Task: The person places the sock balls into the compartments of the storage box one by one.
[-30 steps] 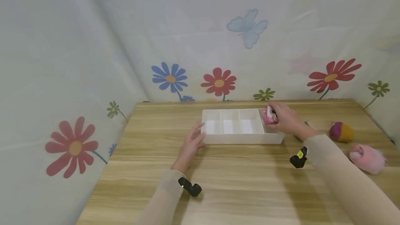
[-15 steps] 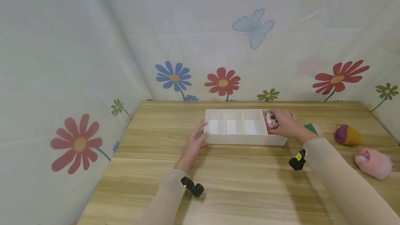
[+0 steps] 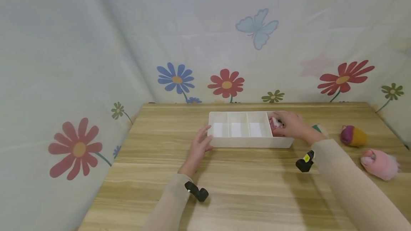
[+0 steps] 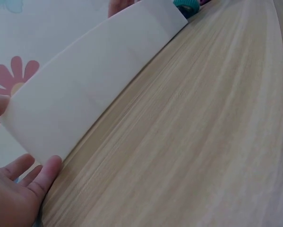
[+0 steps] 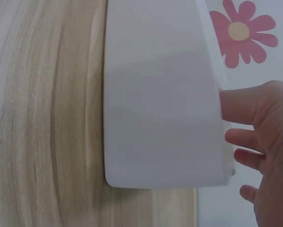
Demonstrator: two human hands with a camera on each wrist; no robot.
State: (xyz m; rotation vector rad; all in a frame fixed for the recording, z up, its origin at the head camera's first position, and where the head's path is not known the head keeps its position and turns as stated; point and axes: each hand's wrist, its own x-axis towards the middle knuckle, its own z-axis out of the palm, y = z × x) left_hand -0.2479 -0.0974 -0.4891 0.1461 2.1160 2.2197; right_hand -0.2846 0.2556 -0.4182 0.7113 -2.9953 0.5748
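Observation:
A long white divided box (image 3: 248, 142) stands on the wooden table, its compartments in a row. My right hand (image 3: 294, 127) reaches into the rightmost compartment and grips a pink-and-white ball of yarn (image 3: 274, 126), partly hidden by the fingers. In the right wrist view the box wall (image 5: 162, 104) hides the yarn, while the lower fingers of the right hand (image 5: 273, 146) hang outside the end. At the box's left end my left hand (image 3: 196, 150) rests its extended fingers against the wall. The left wrist view shows the left hand (image 4: 18, 191) touching the box's corner.
To the right lie a purple-and-yellow ball of yarn (image 3: 354, 136) and a fluffy pink ball of yarn (image 3: 380, 164). A green item (image 3: 316, 128) is half hidden behind the right wrist. A flower-printed curtain (image 3: 192, 38) hangs behind the table (image 3: 244, 181).
My right hand has lowered the pink-and-white ball of yarn from the rim down into the rightmost compartment. My left hand stays at the box's left end.

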